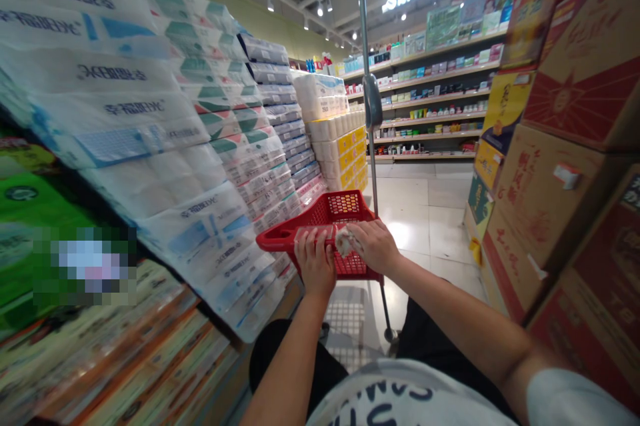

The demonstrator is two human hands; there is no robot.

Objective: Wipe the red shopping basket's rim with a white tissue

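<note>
A red plastic shopping cart (273, 239) with a grid-walled basket stands just in front of me. The fingers of my left hand (317, 259) are closed over the left part of its handle. Bunched in the fingers of my right hand (376, 245) is a crumpled white cloth (344, 241), pressed against the handle near its middle. Whether it is fabric or paper I cannot tell. Beside my right hand, a tall metal pole (370, 66) rises from the cart's right side.
Stacked packs of tissue paper (120, 73) line the left. On the right, cardboard boxes (545, 193) form a high pile. A tiled floor (415, 203) runs between them towards shelves (430, 99) of small goods at the back.
</note>
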